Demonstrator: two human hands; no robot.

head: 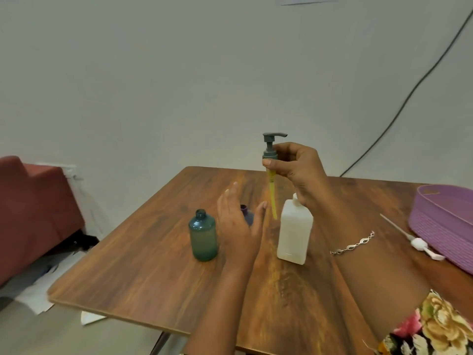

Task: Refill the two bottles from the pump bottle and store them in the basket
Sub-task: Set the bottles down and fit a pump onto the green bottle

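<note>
Here the right hand (297, 170) holds the pump head (271, 149) above the white bottle (294, 231).

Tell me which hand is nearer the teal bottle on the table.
Left. The left hand hovers open just right of the teal bottle, not touching it. The right hand is farther right and higher, holding the pump head up near the white bottle.

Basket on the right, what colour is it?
The woven plastic basket is purple, best seen in the head view.
</note>
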